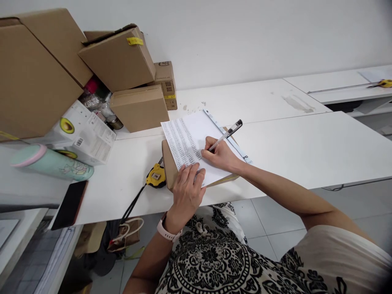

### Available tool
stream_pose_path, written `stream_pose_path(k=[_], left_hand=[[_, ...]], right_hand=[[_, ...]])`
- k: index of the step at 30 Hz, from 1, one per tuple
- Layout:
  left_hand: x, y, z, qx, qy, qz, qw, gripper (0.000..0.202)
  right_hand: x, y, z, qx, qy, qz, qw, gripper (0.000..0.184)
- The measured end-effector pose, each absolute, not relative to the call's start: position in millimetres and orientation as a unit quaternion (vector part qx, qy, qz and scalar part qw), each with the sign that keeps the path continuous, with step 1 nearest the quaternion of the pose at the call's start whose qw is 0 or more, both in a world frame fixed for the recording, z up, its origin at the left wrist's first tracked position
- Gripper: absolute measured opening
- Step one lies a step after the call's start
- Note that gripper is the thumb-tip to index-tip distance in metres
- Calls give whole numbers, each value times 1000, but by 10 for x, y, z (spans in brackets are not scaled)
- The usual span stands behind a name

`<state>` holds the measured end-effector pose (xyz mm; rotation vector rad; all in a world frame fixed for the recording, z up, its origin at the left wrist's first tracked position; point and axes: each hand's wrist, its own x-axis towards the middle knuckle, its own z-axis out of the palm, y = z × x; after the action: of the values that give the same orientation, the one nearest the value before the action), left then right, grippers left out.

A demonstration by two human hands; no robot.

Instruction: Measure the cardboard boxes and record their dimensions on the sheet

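A pen [228, 134] with a dark cap end is gripped in my right hand [219, 154], its tip against a sheet of paper [211, 126]. Rows of small handwriting fill the sheet's left side, while much of its right side is blank. My left hand [188, 190] lies flat on the sheet's lower edge, fingers stretched out and holding nothing. Beneath the paper is a flat cardboard box [169, 163], mostly covered. A yellow and black tape measure [156, 175] with a black strap rests just left of that box.
Cardboard boxes [116, 59] are stacked at the back left. A mint-green bottle [52, 162], a white avocado-print box [87, 132] and a dark phone [70, 204] occupy the table's left end. Another tape measure [385, 83] is at the far right. The white table [294, 151] has its front edge near my lap.
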<state>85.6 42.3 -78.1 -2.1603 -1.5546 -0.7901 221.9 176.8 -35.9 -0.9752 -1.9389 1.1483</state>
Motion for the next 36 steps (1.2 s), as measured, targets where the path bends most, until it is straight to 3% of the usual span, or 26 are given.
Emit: stream_pose_path(k=[36], left_hand=[[849,420,-799,-766,-551,-282,175,36]], right_hand=[[2224,1770,-335,-385,-741,435,337,24]])
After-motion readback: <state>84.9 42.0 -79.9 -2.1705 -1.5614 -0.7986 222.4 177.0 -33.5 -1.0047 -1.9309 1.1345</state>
